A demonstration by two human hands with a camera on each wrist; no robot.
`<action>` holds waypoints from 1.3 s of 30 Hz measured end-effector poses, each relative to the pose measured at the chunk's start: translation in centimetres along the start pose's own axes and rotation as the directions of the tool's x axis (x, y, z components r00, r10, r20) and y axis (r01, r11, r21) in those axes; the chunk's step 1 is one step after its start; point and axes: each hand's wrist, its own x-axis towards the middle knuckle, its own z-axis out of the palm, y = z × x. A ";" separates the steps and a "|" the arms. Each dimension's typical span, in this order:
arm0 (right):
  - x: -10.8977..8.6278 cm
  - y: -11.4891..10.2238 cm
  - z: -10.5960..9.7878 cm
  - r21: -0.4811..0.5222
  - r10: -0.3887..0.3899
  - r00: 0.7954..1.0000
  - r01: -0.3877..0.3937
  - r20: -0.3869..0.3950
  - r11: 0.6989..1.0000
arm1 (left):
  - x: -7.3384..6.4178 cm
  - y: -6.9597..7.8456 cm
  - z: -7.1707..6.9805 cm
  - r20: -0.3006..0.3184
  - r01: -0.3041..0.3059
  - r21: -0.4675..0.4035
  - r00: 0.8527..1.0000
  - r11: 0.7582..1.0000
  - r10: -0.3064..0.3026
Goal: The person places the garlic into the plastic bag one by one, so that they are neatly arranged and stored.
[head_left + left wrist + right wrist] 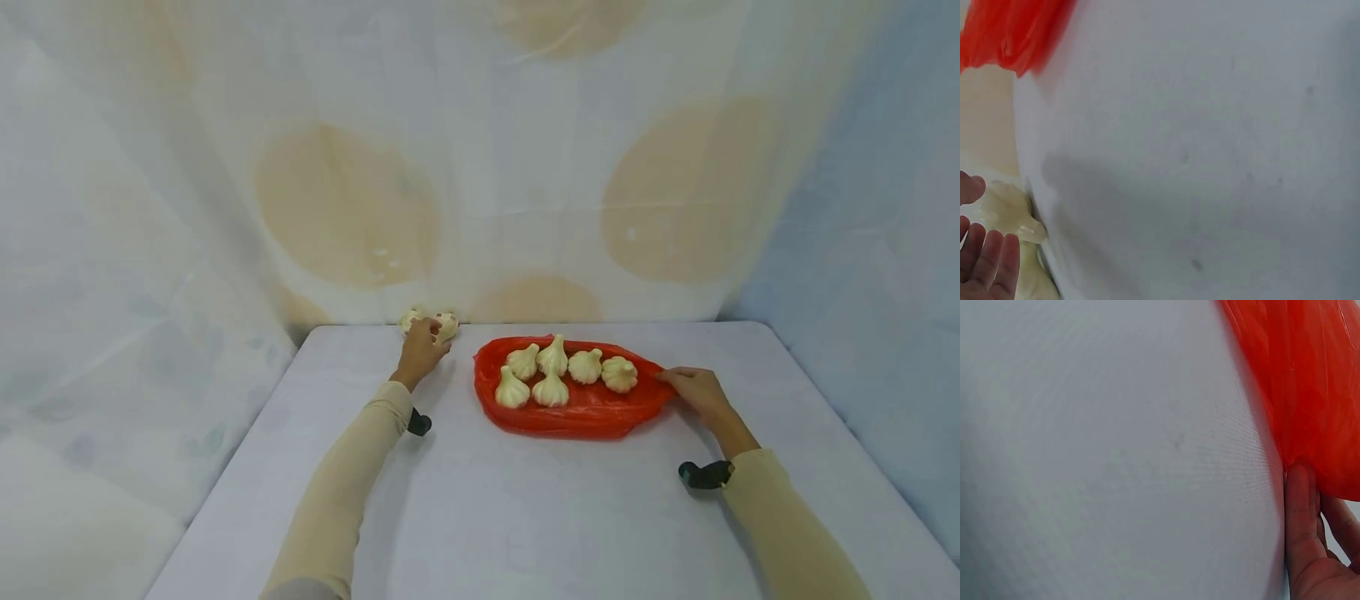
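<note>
At the far left of the table, my left hand (422, 350) reaches to two pale garlic bulbs (447, 323). In the left wrist view its thumb and fingers stand apart beside a garlic bulb (1009, 209); a second one is partly hidden lower down. My right hand (701, 392) pinches the right end of a red plastic bag (570, 422). That bag lies spread out with several garlic bulbs (551, 389) on it. The right wrist view shows the thumb and fingers at the edge of the red plastic (1316, 394).
The white table (525, 517) ends at a patterned cloth backdrop (517, 208) just behind the two bulbs. Cloth also hangs along the left and right sides. Both wrists wear dark bands with a camera piece (705, 475).
</note>
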 end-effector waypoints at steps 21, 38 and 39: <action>0.0 -0.1 0.1 0.030 0.030 0.999 -0.030 -0.011 0.999 | 0.0 -1.9 1.6 -0.063 0.237 0.149 0.971 0.960 -0.230; -0.2 -0.2 -0.1 0.014 0.011 1.000 -0.011 -0.001 1.000 | 0.0 -1.6 1.5 -0.081 0.187 0.165 0.981 0.968 -0.175; -0.2 -0.2 -0.1 0.014 0.014 1.000 -0.014 -0.002 1.000 | 0.0 -1.5 1.4 -0.080 0.185 0.159 0.981 0.970 -0.174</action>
